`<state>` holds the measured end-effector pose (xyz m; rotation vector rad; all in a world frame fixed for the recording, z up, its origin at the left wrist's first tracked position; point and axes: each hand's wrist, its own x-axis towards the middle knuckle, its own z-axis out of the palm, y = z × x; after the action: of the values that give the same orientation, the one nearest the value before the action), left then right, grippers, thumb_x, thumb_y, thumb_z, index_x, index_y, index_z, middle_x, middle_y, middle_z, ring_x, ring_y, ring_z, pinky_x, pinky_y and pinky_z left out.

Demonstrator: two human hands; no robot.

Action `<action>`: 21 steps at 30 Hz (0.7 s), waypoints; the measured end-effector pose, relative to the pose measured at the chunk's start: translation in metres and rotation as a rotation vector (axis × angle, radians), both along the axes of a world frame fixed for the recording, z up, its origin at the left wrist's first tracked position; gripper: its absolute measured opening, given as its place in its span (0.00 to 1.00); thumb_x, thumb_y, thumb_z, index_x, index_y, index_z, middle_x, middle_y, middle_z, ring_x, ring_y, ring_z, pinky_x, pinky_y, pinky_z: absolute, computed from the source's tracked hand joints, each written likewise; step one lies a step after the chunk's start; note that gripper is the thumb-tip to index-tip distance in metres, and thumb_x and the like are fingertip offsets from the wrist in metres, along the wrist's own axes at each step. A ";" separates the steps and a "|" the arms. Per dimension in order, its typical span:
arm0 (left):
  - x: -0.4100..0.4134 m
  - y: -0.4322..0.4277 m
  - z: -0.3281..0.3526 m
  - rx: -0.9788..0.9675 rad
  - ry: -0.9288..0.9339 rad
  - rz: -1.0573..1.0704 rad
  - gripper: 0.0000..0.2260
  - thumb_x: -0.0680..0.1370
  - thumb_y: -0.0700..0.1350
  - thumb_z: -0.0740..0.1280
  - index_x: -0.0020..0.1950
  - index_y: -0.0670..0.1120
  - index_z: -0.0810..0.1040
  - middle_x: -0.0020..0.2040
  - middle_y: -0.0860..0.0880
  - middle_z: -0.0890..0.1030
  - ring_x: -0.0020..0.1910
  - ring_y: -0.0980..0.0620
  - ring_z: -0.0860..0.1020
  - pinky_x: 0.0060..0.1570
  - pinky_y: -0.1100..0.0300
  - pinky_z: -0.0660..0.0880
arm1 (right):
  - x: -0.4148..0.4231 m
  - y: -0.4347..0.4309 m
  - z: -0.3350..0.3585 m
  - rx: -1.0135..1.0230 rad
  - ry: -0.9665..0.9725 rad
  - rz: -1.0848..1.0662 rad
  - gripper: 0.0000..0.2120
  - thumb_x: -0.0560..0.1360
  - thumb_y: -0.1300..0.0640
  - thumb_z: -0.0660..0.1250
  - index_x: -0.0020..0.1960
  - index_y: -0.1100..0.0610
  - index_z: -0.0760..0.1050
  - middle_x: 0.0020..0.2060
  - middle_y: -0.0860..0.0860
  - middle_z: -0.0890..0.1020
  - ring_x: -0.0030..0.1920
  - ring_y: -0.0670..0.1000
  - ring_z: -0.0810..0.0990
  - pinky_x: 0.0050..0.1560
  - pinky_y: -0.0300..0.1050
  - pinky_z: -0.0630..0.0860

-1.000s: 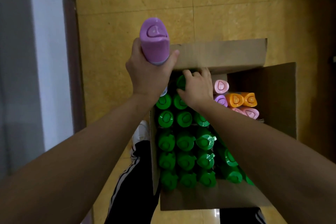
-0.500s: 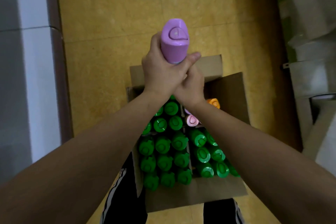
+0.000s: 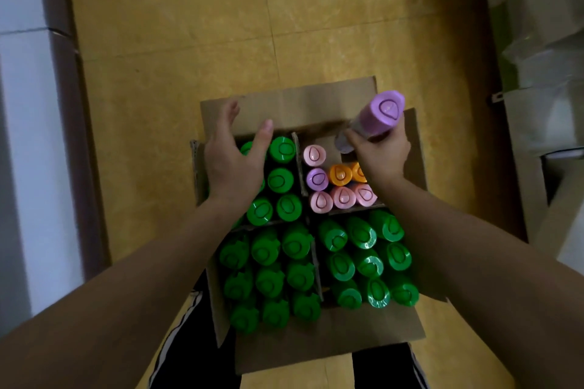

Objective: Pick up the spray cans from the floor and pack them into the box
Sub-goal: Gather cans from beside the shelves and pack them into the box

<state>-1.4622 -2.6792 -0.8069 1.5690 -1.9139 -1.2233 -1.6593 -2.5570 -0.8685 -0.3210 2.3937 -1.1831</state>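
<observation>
1. Purple spray can [image 3: 376,118]: gripped around its body by the right hand [image 3: 377,156], tilted, cap toward 1 o'clock, above the box's [image 3: 316,347] 1 o'clock compartment.
2. Left hand [image 3: 234,161]: released, fingers spread, holding nothing, over the green cans [image 3: 281,180] in the 11 o'clock compartment.
3. Pink and orange cans [image 3: 339,186] stand upright just beside the right hand, at its 8 o'clock.
4. Box rests on the floor [image 3: 177,41].
</observation>
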 end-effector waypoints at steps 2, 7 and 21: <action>0.004 0.001 -0.014 -0.022 -0.056 0.027 0.29 0.78 0.62 0.65 0.75 0.49 0.67 0.71 0.52 0.74 0.69 0.54 0.70 0.68 0.51 0.68 | 0.000 0.006 -0.018 0.037 -0.032 0.029 0.29 0.64 0.57 0.80 0.62 0.50 0.75 0.43 0.38 0.79 0.46 0.42 0.80 0.50 0.37 0.76; 0.014 0.003 -0.041 -0.050 -0.101 0.047 0.31 0.77 0.65 0.62 0.74 0.48 0.67 0.69 0.50 0.74 0.68 0.53 0.71 0.67 0.55 0.68 | 0.006 0.010 -0.048 0.102 -0.039 0.082 0.25 0.63 0.56 0.80 0.55 0.46 0.72 0.44 0.39 0.78 0.50 0.48 0.79 0.54 0.47 0.78; 0.023 0.005 -0.061 -0.056 -0.089 0.042 0.23 0.80 0.58 0.65 0.69 0.45 0.71 0.61 0.51 0.74 0.62 0.49 0.73 0.62 0.51 0.73 | 0.009 0.011 -0.069 0.260 0.012 0.310 0.30 0.66 0.49 0.78 0.63 0.48 0.68 0.49 0.45 0.80 0.53 0.54 0.80 0.54 0.51 0.77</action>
<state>-1.4389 -2.6742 -0.8676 1.6514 -1.9417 -1.0904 -1.6507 -2.5460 -0.9379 -0.5881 2.3634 -0.7251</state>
